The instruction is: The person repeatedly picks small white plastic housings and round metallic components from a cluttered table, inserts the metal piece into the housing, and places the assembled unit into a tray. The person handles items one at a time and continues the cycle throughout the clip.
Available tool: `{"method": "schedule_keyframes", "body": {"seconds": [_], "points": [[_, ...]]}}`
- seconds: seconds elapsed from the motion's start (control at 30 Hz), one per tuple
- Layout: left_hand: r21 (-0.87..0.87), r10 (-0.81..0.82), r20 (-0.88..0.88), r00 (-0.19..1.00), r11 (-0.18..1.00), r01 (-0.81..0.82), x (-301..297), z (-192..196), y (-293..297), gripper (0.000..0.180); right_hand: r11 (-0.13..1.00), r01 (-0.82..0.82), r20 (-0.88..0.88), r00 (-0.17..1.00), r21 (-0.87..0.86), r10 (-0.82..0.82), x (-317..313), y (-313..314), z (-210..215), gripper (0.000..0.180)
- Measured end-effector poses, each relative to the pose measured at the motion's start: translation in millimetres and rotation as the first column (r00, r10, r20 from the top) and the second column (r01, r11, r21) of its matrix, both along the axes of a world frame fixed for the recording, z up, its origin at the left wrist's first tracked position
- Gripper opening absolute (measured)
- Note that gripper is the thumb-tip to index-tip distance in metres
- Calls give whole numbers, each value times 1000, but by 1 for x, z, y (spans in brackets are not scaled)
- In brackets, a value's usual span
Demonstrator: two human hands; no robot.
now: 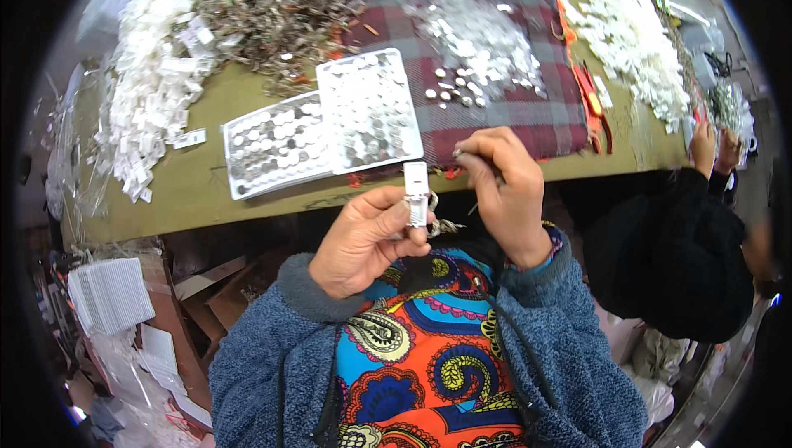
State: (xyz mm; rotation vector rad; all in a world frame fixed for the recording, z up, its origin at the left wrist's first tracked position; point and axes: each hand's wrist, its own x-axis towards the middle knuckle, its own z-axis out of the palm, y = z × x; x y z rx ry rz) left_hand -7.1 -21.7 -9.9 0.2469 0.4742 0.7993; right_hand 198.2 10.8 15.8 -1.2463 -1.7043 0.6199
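Observation:
My left hand (363, 238) holds a small white plastic case (417, 186) upright between thumb and fingers, just in front of the table edge. A pale looped cord or wire (435, 210) hangs beside the case. To its right, my right hand (507, 188) is raised with thumb and forefinger pinched on a tiny piece, too small to make out. Beyond the hands, two white trays lie side by side and slightly overlapping; the left tray (235, 190) and the right tray (412, 101) both hold many silver round discs like button cells.
A plaid cloth (503, 130) carries loose silver discs and shiny clear bits (487, 44). White plastic pieces (157, 93) heap at left and far right; tangled wires (289, 2) pile at the back. Red-handled pliers (591, 93) lie on the cloth's right edge. A person in black (672, 258) works at right.

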Motion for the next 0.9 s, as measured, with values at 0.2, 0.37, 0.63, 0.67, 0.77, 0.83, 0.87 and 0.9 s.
{"method": "schedule_keyframes", "body": {"seconds": [0.2, 0.37, 0.63, 0.67, 0.77, 0.83, 0.87, 0.9], "points": [[49, 57, -33, 998, 997, -55, 11, -6, -1, 22, 988, -151, -85, 985, -27, 148, -3, -34, 9, 17], [90, 98, -98, 990, 992, -89, 16, -5, -5, 22, 985, -173, -12, 985, 25, 173, -14, -38, 7, 21], [80, 118, -45, 992, 990, -114, 5, -4, -13, 25, 981, -192, -102, 976, 15, 192, -14, -39, 11, 31], [83, 116, -26, 993, 990, -114, 4, -4, -14, 26, 983, -176, -112, 977, 54, 181, -18, -39, 9, 32], [71, 130, -44, 991, 989, -127, 1, -4, -17, 26, 975, -172, 16, 985, 142, 172, -29, -36, 2, 36], [71, 151, -78, 985, 987, -146, 0, -4, -17, 24, 894, -232, 129, 972, 383, 197, -33, -31, -4, 40], [73, 176, -175, 969, 983, -166, 0, -2, -18, 22, 862, -270, 215, 957, 428, 193, -33, -31, -6, 42], [58, 192, -239, 952, 981, -184, 1, -1, -18, 21, 846, -292, 245, 949, 446, 199, -33, -30, -7, 41]]}}
